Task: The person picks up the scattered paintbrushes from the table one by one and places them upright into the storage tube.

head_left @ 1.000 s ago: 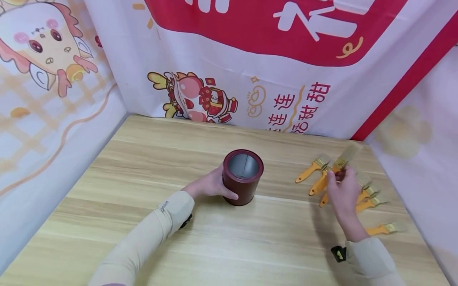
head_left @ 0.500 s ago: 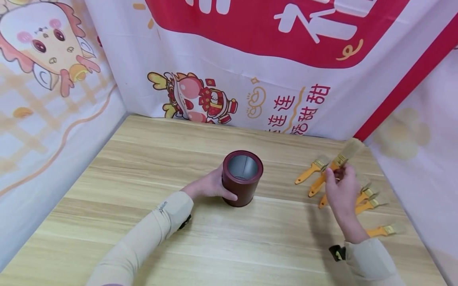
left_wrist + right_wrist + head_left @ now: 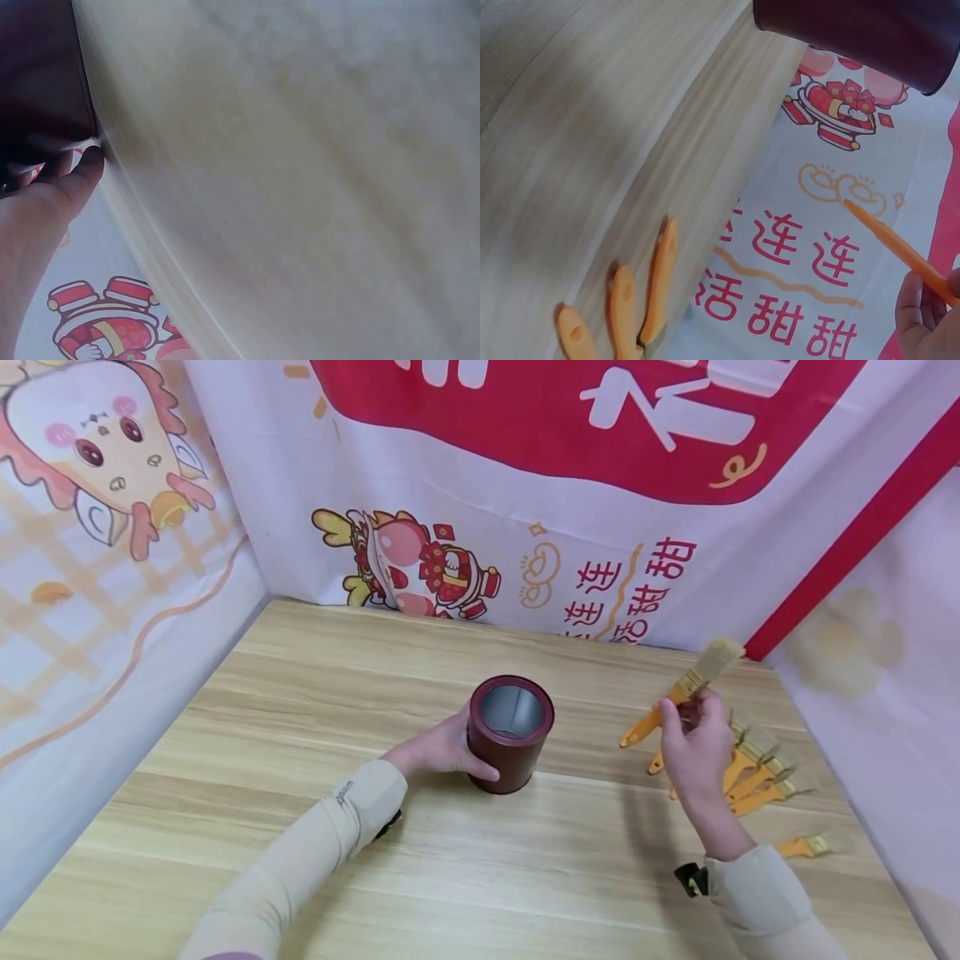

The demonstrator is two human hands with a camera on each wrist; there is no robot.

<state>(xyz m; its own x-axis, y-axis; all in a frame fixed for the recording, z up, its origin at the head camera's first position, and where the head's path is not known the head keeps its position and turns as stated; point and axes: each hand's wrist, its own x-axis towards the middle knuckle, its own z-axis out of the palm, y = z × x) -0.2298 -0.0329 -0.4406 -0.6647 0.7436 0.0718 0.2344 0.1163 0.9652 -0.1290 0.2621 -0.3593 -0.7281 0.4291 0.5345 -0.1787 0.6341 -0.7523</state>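
Observation:
In the head view, a dark red cylindrical can [image 3: 504, 766] stands upright on the table, open at the top. My left hand [image 3: 452, 747] grips its left side, thumb across the front; the fingers behind are hidden. My right hand [image 3: 699, 752] pinches a paintbrush [image 3: 688, 685] with an orange handle and pale bristles. Held clear of the tabletop, this brush has its bristles up and its handle slanting down to the left. The right wrist view shows the handle [image 3: 896, 244] leaving the fingertips. Several similar paintbrushes [image 3: 765, 777] lie below and right of that hand, partly covered by it.
A single paintbrush [image 3: 806, 845] lies apart near the right edge of the wooden table [image 3: 540, 877]. Printed cloth [image 3: 480, 485] hangs along the back and both sides. More orange handles [image 3: 622, 311] lie on the wood in the right wrist view.
My right hand has lifted the paintbrush off the others and moved it up and left. More of the brushes on the right now show. My left hand and the can stay in place.

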